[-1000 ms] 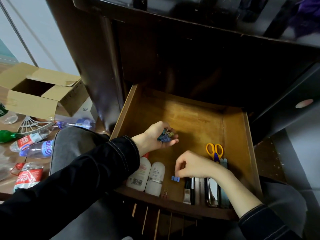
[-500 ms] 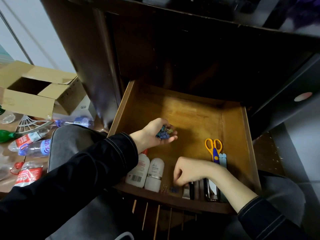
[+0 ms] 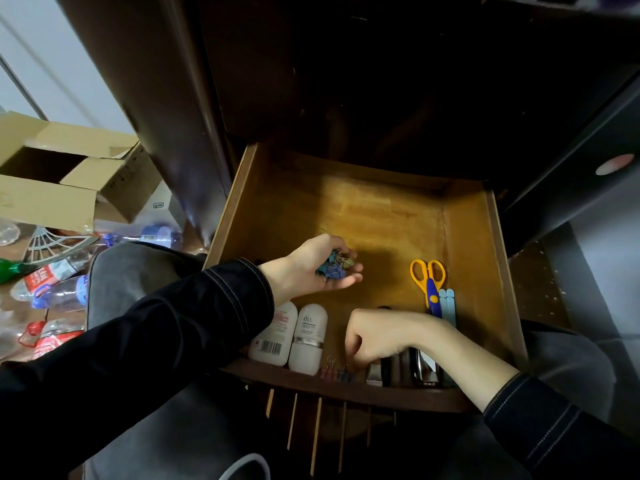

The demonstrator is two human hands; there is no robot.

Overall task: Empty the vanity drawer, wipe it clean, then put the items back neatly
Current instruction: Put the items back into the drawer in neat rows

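The drawer (image 3: 381,216) is made of wood, and a smooth, slightly shiny amber finish is seen on its floor. The vanity (image 3: 173,116) is covered with a dark glossy varnish in which light is reflected. The white bottles (image 3: 306,337) are of smooth plastic, and one is ringed with a bright metal band. Glossy yellow plastic is seen on the scissors (image 3: 427,275), and thin metal wire on the binder clips (image 3: 334,265). The cardboard box (image 3: 48,199) is matt, the floor bottles (image 3: 52,289) are of clear plastic, and the sleeves (image 3: 173,323) are of black stitched cloth.
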